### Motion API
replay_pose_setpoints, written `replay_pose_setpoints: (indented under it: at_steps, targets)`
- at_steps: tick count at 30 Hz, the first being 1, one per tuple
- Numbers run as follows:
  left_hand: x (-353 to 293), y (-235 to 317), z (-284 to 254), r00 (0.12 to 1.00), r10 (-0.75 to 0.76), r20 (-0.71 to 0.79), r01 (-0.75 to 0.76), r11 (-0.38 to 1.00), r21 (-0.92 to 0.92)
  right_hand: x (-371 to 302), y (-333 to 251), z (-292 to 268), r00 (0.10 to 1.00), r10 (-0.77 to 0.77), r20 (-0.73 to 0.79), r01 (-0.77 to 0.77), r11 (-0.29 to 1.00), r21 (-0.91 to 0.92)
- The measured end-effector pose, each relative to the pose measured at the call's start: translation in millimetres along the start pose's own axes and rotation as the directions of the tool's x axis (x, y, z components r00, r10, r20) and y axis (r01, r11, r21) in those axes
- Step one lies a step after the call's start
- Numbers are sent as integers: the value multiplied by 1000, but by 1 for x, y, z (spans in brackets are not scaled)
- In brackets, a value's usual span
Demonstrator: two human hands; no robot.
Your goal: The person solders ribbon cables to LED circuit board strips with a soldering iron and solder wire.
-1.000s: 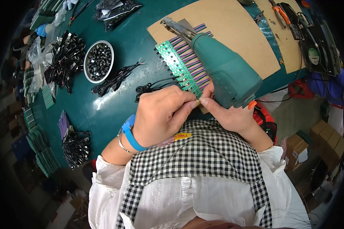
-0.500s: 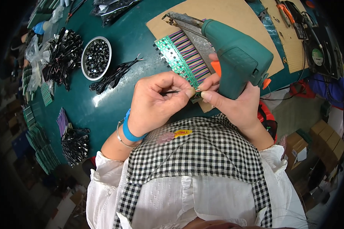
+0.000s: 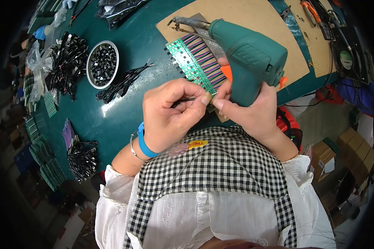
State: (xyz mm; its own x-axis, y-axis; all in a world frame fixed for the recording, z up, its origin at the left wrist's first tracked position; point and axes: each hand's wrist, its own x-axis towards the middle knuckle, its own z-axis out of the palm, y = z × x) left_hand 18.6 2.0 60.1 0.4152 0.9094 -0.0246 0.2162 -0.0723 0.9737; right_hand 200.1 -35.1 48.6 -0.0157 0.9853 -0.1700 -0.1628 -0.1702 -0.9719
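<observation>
My left hand [image 3: 170, 110] pinches a thin black cable [image 3: 186, 100] between thumb and forefinger at the near end of the circuit boards. Against it, my right hand [image 3: 257, 118] brings thumb and fingertips close to the cable's end. That same right hand carries a green soldering gun [image 3: 255, 52] with an orange trigger, gripped in the palm. Its metal tip points to the far left, above the work. Below the gun lies a row of joined green circuit boards [image 3: 183, 54] with rows of coloured wires [image 3: 205, 52]. The fine wire ends between my fingertips are too small to make out.
A metal bowl of small black parts [image 3: 103, 64] stands left, beside a loose bunch of black cables [image 3: 122, 85]. Larger cable bundles [image 3: 66, 62] lie farther left. Brown cardboard [image 3: 284, 62] covers the table under the boards; orange-handled pliers [image 3: 310, 12] rest at the far right.
The soldering gun has shifted slightly left, and its tip with it. My right hand has moved a little left too; my left hand keeps its pinch on the cable.
</observation>
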Motion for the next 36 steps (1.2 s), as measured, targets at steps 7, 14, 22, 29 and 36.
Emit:
replay_pose_setpoints:
  at_steps: [7,14,22,29,36]
  targets:
    - [20,-16,-7,986,96,-133,-52,952,302,-14,-5,-9,996,8,-94,2,994,107]
    - [32,-42,-7,993,79,-91,-22,861,508,-41,-7,-32,960,-70,-270,87,995,53]
    - [37,-41,-8,995,21,-98,29,877,479,-65,11,-67,992,-8,-123,21,994,103]
    - [37,-49,-12,996,-43,-80,70,925,373,-66,15,-65,993,83,-87,-75,993,88]
    - [35,-48,-11,993,-4,-118,50,921,387,-65,16,-61,991,102,-85,-95,992,86]
